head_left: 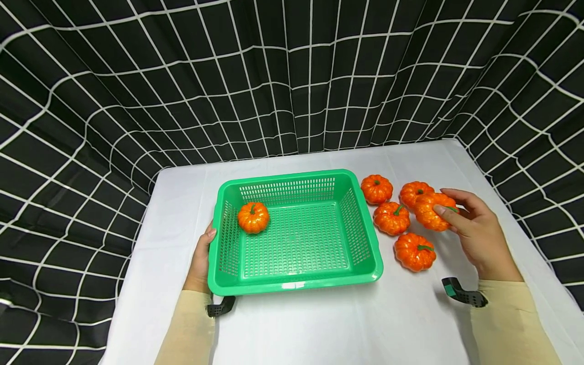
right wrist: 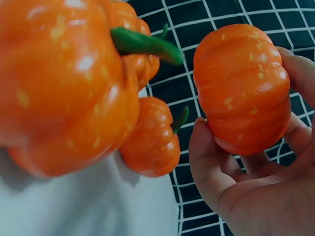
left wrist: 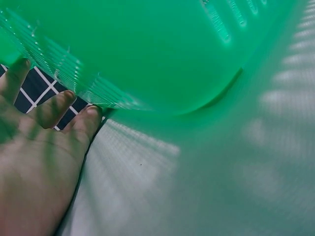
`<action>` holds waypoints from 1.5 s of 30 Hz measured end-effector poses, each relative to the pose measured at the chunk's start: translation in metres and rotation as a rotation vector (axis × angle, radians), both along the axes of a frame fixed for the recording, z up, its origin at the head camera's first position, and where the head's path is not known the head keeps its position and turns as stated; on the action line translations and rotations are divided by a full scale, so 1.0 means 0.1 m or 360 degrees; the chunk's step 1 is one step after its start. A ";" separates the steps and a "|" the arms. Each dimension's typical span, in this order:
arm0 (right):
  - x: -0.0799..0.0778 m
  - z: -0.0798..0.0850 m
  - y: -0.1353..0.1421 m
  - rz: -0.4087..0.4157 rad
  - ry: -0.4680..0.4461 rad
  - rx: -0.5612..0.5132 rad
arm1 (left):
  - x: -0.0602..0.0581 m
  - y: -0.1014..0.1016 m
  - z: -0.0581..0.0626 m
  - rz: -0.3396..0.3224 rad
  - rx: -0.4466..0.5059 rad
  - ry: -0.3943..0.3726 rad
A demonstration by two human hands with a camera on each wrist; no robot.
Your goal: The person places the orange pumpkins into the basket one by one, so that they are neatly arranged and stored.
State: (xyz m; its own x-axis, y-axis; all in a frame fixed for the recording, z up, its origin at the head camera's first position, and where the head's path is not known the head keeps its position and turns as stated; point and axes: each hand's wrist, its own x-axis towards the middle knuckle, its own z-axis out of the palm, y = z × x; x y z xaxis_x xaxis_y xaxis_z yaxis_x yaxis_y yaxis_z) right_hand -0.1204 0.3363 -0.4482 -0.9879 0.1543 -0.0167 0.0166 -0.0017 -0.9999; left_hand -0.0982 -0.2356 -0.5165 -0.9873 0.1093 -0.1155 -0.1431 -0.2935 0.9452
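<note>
My right hand (head_left: 483,233) grips a small orange toy pumpkin (head_left: 432,211) between thumb and fingers. In the right wrist view this pumpkin (right wrist: 243,88) is lifted, with the grid cloth behind it. My left hand (head_left: 199,258) holds the left side of a green plastic basket (head_left: 296,288), its fingertips at the rim. In the left wrist view, fingers (left wrist: 86,120) lie against the basket's outer wall. One lighter orange pumpkin (head_left: 253,218) sits inside the basket, by its left wall.
Several more pumpkins stand on the white table (head_left: 319,324) right of the basket, among them a front one (head_left: 415,252) and a back one (head_left: 376,189). Black cloth with a white grid (head_left: 292,76) hangs behind and at both sides.
</note>
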 end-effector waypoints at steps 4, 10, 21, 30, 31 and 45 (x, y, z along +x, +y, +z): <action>-0.01 0.04 -0.06 0.0018 -0.0006 0.0095 | 0.01 0.00 -0.01 0.0003 -0.0012 -0.0005; -0.01 0.09 -0.16 0.0076 -0.0002 0.0127 | 0.01 -0.01 -0.03 0.0013 -0.0004 -0.0031; -0.08 0.16 -0.34 0.0149 0.0029 0.0314 | 0.00 -0.02 -0.06 -0.0006 -0.0010 -0.0024; -0.10 0.26 -0.54 0.0230 0.0055 0.0401 | 0.00 -0.03 -0.05 -0.0007 -0.0028 -0.0028; -0.10 0.26 -0.56 0.0239 0.0058 0.0422 | -0.01 -0.03 -0.04 -0.0004 -0.0028 -0.0029; -0.15 0.38 -0.95 0.0487 0.0186 0.0418 | 0.01 -0.01 -0.01 0.0021 -0.0012 -0.0042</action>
